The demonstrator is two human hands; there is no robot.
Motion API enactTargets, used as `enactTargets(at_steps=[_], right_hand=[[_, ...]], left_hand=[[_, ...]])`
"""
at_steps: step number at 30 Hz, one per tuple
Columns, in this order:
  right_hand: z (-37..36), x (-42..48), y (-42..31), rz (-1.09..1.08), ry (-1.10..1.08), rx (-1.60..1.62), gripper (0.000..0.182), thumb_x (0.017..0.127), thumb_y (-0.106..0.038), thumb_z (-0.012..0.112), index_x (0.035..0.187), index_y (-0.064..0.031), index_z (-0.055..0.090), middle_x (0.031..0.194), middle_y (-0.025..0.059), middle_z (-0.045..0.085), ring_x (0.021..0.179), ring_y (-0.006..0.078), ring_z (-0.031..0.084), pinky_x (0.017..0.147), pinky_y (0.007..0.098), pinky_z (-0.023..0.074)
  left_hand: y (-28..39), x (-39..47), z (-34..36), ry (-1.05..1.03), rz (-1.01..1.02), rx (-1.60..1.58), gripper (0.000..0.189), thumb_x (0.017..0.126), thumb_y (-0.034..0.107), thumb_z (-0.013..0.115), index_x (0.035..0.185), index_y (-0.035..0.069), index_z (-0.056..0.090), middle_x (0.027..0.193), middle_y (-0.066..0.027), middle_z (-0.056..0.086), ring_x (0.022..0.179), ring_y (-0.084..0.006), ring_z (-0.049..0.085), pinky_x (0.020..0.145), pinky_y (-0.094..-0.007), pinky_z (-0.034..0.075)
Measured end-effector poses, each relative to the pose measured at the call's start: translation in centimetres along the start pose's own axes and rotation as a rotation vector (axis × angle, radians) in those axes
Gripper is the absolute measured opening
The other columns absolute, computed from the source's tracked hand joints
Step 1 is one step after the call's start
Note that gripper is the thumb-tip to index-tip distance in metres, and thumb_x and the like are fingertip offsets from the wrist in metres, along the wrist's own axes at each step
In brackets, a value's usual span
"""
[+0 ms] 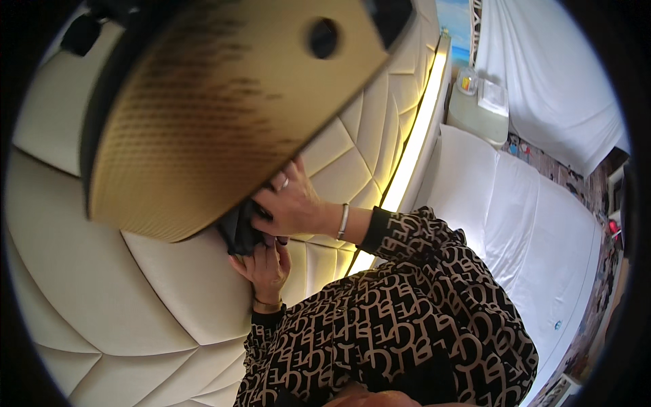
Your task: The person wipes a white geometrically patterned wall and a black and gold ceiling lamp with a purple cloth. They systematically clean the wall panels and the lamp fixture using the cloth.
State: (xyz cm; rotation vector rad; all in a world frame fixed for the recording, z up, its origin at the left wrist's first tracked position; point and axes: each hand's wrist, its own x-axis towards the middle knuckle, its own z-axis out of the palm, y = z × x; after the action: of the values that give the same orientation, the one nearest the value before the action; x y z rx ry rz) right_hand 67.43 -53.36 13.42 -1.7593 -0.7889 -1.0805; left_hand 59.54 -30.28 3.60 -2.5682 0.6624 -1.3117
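A large gold panel [218, 117] with a perforated pattern and a round dark hole hangs close before me, slanting across the upper left. Just below its lower edge, my right hand [292, 206], with a ring and a silver bracelet, grips a black, flexible-looking item [238, 231]. The panel's edge covers part of that hand's fingertips. My left hand [267, 269] reaches from underneath, its fingers on the lower end of the same black item. What the item is I cannot tell, since the panel and my fingers hide much of it.
Behind my hands is a beige padded wall [157, 285], with a lit strip light [414, 132] along a ledge. To the right is a bed with a white sheet [529, 229]. A bedside cabinet [475, 119] holds a clear container [467, 81], beside a white curtain [549, 76].
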Motion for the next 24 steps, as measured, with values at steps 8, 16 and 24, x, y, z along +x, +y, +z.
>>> enactTargets(at_steps=[8,16,24], right_hand=[[1.4,-13.3,15.2,0.256,0.347,-0.245,0.074,0.073,-0.006,0.074,0.144,-0.0108,0.055,0.144,0.0185,0.053,0.135,0.0414,0.049,0.108,0.0532,0.0428],[7.3,-16.5,9.9,0.473,0.367,0.081,0.071,0.084,-0.030,0.076,0.146,-0.0064,0.052,0.154,0.0186,0.051,0.145,0.0345,0.045,0.119,0.0526,0.0360],[4.2,-20.0,10.5,0.039,0.014,-0.089,0.082,0.065,-0.032,0.087,0.140,-0.0178,0.058,0.161,0.0141,0.042,0.151,0.0376,0.037,0.119,0.0639,0.0310]], left_hand=[[1.8,3.5,-1.0,0.049,0.076,0.143,0.025,0.088,0.013,0.068,0.112,0.011,0.073,0.142,-0.0128,0.069,0.142,-0.0423,0.055,0.129,-0.0615,0.002],[1.0,3.2,-1.3,0.041,0.175,0.005,0.033,0.092,0.014,0.065,0.124,0.006,0.069,0.144,-0.0193,0.065,0.138,-0.0459,0.056,0.125,-0.0629,0.024],[1.3,3.1,-1.6,-0.013,0.192,-0.200,0.034,0.097,0.012,0.060,0.129,0.002,0.067,0.142,-0.0208,0.066,0.130,-0.0460,0.060,0.116,-0.0595,0.043]])
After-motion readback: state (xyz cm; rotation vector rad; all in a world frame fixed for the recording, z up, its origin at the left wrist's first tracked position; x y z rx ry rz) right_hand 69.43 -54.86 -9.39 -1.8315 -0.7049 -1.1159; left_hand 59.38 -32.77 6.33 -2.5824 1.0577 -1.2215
